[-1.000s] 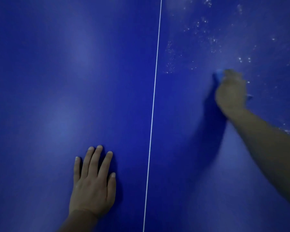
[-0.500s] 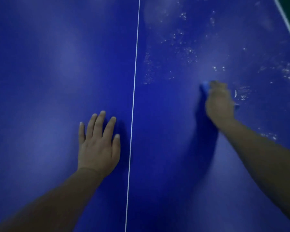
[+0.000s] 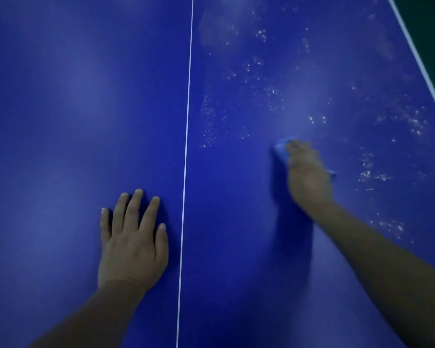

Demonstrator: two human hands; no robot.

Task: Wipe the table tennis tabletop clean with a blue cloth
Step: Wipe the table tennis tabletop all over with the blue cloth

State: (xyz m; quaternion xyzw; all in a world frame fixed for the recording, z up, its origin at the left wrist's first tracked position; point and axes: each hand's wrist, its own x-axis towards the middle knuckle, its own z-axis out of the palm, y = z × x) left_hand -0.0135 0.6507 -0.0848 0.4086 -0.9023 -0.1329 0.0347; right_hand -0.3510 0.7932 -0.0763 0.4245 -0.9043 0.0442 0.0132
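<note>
The dark blue, smooth, matte table tennis tabletop (image 3: 86, 121) is crossed by a thin white centre line (image 3: 186, 146); white dusty specks (image 3: 269, 94) are scattered right of it. Since a second ago, the right hand (image 3: 309, 174) has been drawn nearer, leaving dust beyond unwiped. The left hand (image 3: 133, 242) is pressed flat, fingers straight. The small, soft blue cloth (image 3: 281, 149) is held crumpled under the right hand.

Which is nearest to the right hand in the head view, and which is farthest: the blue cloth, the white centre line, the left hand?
1. blue cloth, under the right hand.
2. white centre line, left of it.
3. left hand, flat on the tabletop, beyond the line.
</note>
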